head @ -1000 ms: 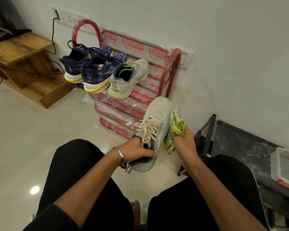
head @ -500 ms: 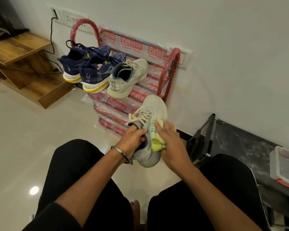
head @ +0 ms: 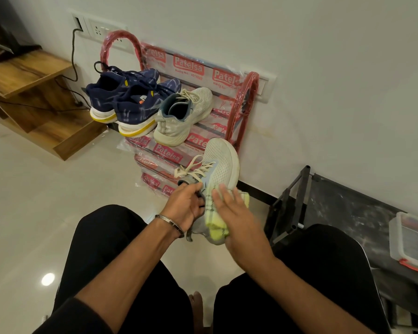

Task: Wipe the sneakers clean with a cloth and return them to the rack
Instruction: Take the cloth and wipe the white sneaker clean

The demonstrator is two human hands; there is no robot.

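White mesh sneaker (head: 221,162) sits in our left hand (head: 187,205), gripped at the collar, just before the rack (head: 241,109). Our right hand (head: 237,218), fingers flat, has slid the cloth (head: 215,222) heelward, so wiping's mid-stroke.

Beyond my grip, the red rack (head: 241,109) stands on the pale floor (head: 46,201) against the wall. Its top shelf carries two navy sneakers (head: 128,102) and one white sneaker (head: 184,116), side by side.

mesh sneaker (head: 221,162), glossy floor (head: 34,189) (tiled)
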